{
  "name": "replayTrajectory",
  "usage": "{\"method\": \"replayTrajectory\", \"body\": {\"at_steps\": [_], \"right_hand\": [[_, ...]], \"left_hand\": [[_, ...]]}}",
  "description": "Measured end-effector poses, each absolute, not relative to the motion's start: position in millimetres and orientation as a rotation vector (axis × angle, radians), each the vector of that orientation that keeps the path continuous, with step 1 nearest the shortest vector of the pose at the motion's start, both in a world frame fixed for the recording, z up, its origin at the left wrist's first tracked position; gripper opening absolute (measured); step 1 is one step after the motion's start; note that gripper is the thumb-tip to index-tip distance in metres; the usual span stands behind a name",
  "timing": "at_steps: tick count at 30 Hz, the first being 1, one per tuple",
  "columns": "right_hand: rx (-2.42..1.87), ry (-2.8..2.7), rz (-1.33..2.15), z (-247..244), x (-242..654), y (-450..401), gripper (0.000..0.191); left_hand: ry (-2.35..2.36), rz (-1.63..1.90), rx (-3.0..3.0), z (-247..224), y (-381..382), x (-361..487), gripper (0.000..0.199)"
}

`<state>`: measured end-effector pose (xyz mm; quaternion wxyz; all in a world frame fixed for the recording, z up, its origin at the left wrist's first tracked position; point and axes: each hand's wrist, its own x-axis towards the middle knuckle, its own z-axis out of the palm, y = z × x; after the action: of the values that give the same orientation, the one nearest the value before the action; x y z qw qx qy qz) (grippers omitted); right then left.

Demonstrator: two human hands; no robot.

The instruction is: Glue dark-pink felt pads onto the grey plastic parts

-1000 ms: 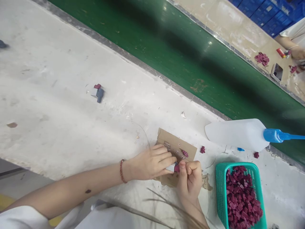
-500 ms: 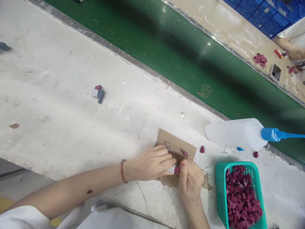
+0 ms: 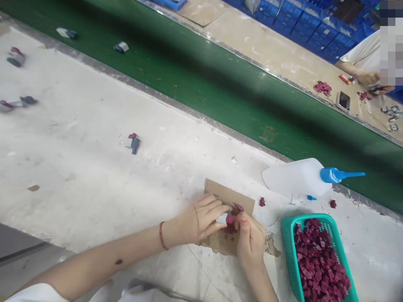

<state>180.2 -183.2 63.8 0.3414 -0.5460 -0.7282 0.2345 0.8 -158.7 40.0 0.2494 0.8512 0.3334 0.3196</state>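
My left hand [image 3: 201, 217], with a braided band at the wrist, pinches a small light-grey piece [image 3: 222, 218] over a scrap of brown cardboard [image 3: 229, 193]. A maroon part [image 3: 231, 219] sits against the right end of that piece. My right hand [image 3: 251, 235] is closed at the maroon part, thumb and fingers pressed together; whatever lies between its fingertips is mostly hidden. More maroon bits lie on the cardboard between the hands. At the lower right, a green basket [image 3: 288, 251] holds a heap of maroon pieces [image 3: 317, 260].
A white bottle with a blue nozzle [image 3: 292, 176] lies beyond the basket. A grey and maroon assembly [image 3: 134, 144] rests on the white table [image 3: 94, 167]. Across the green belt [image 3: 189, 79] are a person's hands [image 3: 371, 79] and a phone [image 3: 343, 101].
The view has shifted, bringing more pieces on the belt and at the left into sight. Between my hands, the grey piece and maroon part now show more clearly. Both hands remain together over the cardboard.
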Motion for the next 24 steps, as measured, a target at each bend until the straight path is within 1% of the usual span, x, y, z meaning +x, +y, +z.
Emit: {"method": "replayTrajectory", "body": {"at_steps": [4, 7, 9, 12, 14, 17, 20, 22, 24], "right_hand": [[-1.582, -1.679, 0.656, 56, 196, -185, 0.046], [-1.609, -1.638, 0.714, 50, 202, -184, 0.050], [-1.589, -1.651, 0.764, 48, 204, -183, 0.050], [-1.575, -1.679, 0.778, 49, 207, -181, 0.049], [-1.571, -1.689, 0.738, 49, 211, -180, 0.048], [-1.554, -1.652, 0.681, 50, 216, -179, 0.044], [-1.522, -1.467, 0.698, 49, 214, -176, 0.037], [-1.453, -1.314, 0.771, 48, 209, -173, 0.031], [-1.365, -1.235, 0.857, 47, 206, -171, 0.027]], "left_hand": [[1.198, 0.762, 2.252, 46, -121, -8, 0.038], [1.419, 0.758, 2.255, 42, -64, -9, 0.042], [1.568, 0.680, 2.258, 38, -21, -5, 0.043], [1.640, 0.657, 2.278, 32, 31, 1, 0.045], [1.670, 0.651, 2.288, 29, 50, 2, 0.047], [1.685, 0.640, 2.308, 28, 48, 1, 0.051], [1.585, 0.652, 2.470, 35, 13, 1, 0.054], [1.395, 0.686, 2.688, 44, -26, 6, 0.054], [1.103, 0.693, 2.868, 53, -71, 15, 0.052]]}}
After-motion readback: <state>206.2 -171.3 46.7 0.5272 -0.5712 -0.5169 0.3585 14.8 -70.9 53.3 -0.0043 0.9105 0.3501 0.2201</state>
